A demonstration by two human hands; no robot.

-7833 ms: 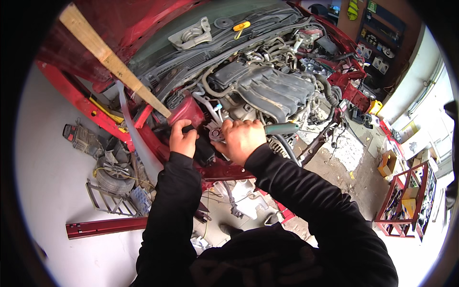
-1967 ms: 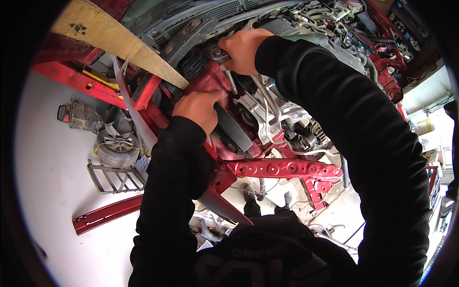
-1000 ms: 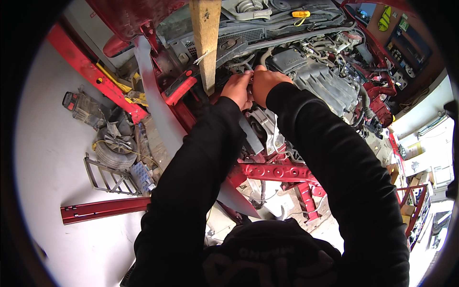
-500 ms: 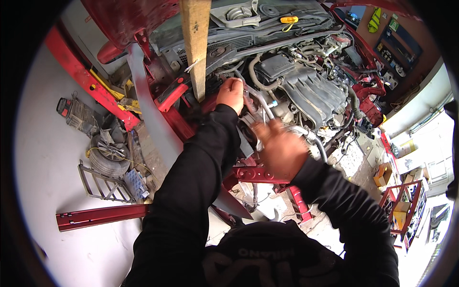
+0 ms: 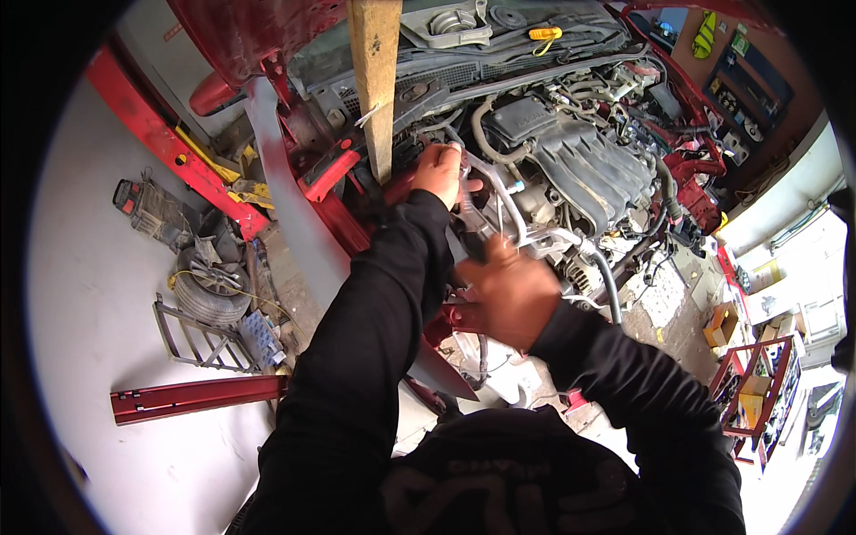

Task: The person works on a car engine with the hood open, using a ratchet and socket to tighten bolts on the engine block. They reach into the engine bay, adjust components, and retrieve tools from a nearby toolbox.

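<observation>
In the front corner of a red car's open engine bay, my left hand (image 5: 440,175) is closed beside the wooden prop (image 5: 371,89). Whatever its curled fingers grip is hidden. Nearer to me, my right hand (image 5: 513,290) is smeared by motion, so its fingers do not read clearly. A dark, blurred shape lies between the two hands, too unclear to name. Just right of them bends a silvery metal pipe (image 5: 508,205), which joins a grey hose (image 5: 609,285). The black ribbed engine cover (image 5: 593,174) sits further right.
A yellow-handled tool (image 5: 546,34) lies by the windscreen base. The grey-streaked fender (image 5: 290,192) runs along my left arm. On the left floor are a wheel (image 5: 211,285), a metal frame (image 5: 201,337) and a red beam (image 5: 196,399). A red rack (image 5: 758,392) stands at right.
My right hand has shifted slightly left and toward me, still blurred. My left hand stays near the pipe, its fingers turned a little. The whole view has shifted slightly.
</observation>
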